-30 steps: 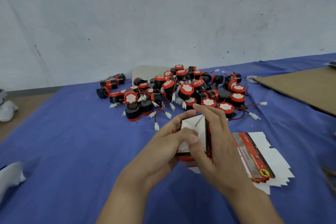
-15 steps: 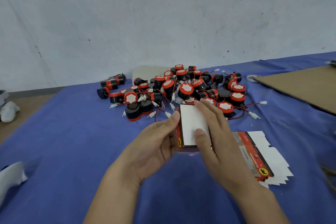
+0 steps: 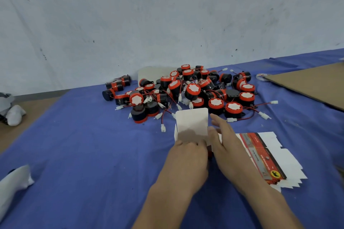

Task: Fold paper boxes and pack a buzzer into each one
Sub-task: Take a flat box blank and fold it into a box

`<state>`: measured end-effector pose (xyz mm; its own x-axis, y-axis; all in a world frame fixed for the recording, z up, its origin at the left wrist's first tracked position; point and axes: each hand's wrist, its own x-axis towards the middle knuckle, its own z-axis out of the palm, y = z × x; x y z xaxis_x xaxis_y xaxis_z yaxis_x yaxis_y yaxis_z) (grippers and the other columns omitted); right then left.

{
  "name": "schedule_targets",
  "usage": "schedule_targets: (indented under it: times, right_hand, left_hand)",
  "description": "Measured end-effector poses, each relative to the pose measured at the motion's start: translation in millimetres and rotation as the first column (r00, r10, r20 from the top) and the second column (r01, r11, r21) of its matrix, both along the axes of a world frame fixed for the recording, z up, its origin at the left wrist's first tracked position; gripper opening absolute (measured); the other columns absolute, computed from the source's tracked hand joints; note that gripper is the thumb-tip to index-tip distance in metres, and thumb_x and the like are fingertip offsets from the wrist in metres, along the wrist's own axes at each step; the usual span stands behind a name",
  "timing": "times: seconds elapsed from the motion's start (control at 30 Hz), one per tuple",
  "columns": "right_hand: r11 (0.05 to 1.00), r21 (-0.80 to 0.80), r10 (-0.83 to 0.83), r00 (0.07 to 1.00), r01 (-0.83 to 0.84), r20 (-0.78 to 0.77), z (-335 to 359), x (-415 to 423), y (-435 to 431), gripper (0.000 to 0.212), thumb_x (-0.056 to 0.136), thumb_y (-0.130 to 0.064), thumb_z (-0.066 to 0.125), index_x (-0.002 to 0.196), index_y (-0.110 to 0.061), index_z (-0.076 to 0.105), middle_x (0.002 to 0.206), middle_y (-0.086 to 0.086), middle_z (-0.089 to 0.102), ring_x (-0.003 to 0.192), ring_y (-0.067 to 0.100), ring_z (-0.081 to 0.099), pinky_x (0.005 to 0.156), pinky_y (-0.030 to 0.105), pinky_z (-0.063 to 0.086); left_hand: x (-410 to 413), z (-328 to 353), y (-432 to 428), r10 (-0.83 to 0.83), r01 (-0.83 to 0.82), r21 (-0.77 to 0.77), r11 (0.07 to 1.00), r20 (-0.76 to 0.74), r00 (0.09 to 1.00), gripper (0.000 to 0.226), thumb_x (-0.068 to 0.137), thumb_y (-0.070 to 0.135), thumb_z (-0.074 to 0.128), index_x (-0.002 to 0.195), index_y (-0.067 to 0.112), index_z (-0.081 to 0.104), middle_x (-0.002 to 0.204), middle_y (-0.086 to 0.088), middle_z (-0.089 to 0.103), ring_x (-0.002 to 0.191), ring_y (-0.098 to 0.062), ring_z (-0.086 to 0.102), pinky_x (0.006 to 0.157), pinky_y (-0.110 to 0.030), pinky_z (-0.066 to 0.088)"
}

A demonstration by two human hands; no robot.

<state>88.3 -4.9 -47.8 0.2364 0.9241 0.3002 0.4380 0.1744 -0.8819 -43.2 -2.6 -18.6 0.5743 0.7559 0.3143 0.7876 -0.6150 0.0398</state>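
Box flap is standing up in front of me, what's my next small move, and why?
Probably reach the right hand forward for the nearest buzzer: the left hand holds the paper box, whose white flap stands open.

Buzzers point(image 3: 193, 90) black and red, box point(image 3: 191, 121) white — cloth point(image 3: 83, 145) blue, cardboard point(image 3: 312, 83) brown.

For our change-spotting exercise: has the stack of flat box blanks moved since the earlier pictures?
No. The stack of flat box blanks keeps its place, just nearer the camera and to the right of the buzzer pile.
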Motion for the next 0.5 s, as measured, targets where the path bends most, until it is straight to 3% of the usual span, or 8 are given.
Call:
schedule_targets:
  times: [0.07, 0.13, 0.2, 0.27, 0.33, 0.4, 0.5]
  right_hand:
    - [0.995, -0.014, 0.096, 0.993, -0.097, -0.075, 0.3, -0.7, -1.0, 0.054, 0.099, -0.054, 0.037, 0.151, -0.039, 0.033, 0.145, -0.016, 0.050, 0.132, 0.006, 0.048, 0.111, 0.039, 0.042]
    - [0.981, 0.015, 0.192, 0.973, -0.191, -0.129, 1.2, -0.9, -2.5, 0.054, 0.092, -0.062, 0.039, 0.145, -0.051, 0.035, 0.133, -0.025, 0.057, 0.125, -0.001, 0.054, 0.105, 0.032, 0.047]
    - [0.977, 0.027, 0.212, 0.968, -0.211, -0.134, 1.9, -1.1, -1.8, 0.037, 0.098, -0.052, 0.044, 0.133, -0.061, 0.039, 0.122, -0.027, 0.062, 0.115, -0.003, 0.059, 0.097, 0.028, 0.052]
    - [0.983, 0.042, 0.183, 0.976, -0.180, -0.115, 0.3, 0.3, 1.4, 0.033, 0.103, -0.037, 0.046, 0.125, -0.061, 0.042, 0.118, -0.023, 0.064, 0.111, 0.000, 0.062, 0.095, 0.032, 0.054]
    - [0.990, 0.043, 0.135, 0.988, -0.132, -0.078, -0.5, 2.1, 2.3, 0.028, 0.100, -0.045, 0.044, 0.124, -0.058, 0.044, 0.119, -0.020, 0.064, 0.109, 0.003, 0.062, 0.094, 0.035, 0.054]
    - [0.995, 0.051, 0.094, 0.995, -0.092, -0.046, -1.4, 4.9, 2.0, 0.035, 0.093, -0.059, 0.041, 0.128, -0.055, 0.045, 0.119, -0.017, 0.063, 0.109, 0.005, 0.061, 0.091, 0.031, 0.053]
    - [0.999, 0.017, 0.052, 0.998, -0.052, -0.024, -3.3, 9.3, 4.5, 0.049, 0.091, -0.066, 0.043, 0.136, -0.047, 0.041, 0.130, -0.014, 0.056, 0.117, 0.005, 0.054, 0.095, 0.034, 0.052]
  left_hand:
    - [0.9, -1.1, -1.1, -0.018, 0.018, 0.020, 1.000, 0.016, 1.000, 0.022, 0.099, 0.019, 0.044, 0.117, 0.017, 0.056, 0.103, -0.005, 0.068, 0.087, -0.022, 0.058, 0.078, -0.028, 0.034]
    - [1.5, -2.3, -2.6, -0.024, 0.024, 0.023, 0.999, 0.022, 0.999, 0.026, 0.098, 0.019, 0.044, 0.122, 0.016, 0.055, 0.104, -0.007, 0.067, 0.090, -0.023, 0.057, 0.077, -0.028, 0.036]
    - [0.4, -3.5, -2.0, -0.011, 0.010, 0.015, 1.000, 0.046, 0.999, 0.026, 0.098, 0.019, 0.043, 0.122, 0.016, 0.055, 0.108, -0.006, 0.065, 0.093, -0.021, 0.056, 0.075, -0.027, 0.037]
    - [-2.1, -4.7, -0.5, -0.014, 0.013, 0.010, 1.000, 0.122, 0.992, 0.024, 0.098, 0.020, 0.042, 0.118, 0.018, 0.055, 0.113, -0.002, 0.060, 0.100, -0.018, 0.054, 0.075, -0.025, 0.041]
    - [-6.7, -2.8, -0.4, -0.085, 0.087, 0.003, 0.996, 0.242, 0.966, 0.022, 0.095, 0.019, 0.042, 0.111, 0.021, 0.058, 0.115, 0.006, 0.056, 0.105, -0.010, 0.052, 0.077, -0.023, 0.047]
    - [-15.0, 5.1, -1.0, -0.131, 0.128, 0.034, 0.991, 0.394, 0.910, 0.023, 0.092, 0.020, 0.044, 0.102, 0.027, 0.064, 0.107, 0.015, 0.060, 0.103, -0.002, 0.054, 0.077, -0.018, 0.048]
    - [-35.6, 14.9, 10.8, -0.011, -0.017, 0.034, 0.999, 0.690, 0.724, 0.024, 0.093, 0.024, 0.047, 0.091, 0.040, 0.064, 0.098, 0.021, 0.063, 0.091, 0.002, 0.059, 0.071, -0.009, 0.044]
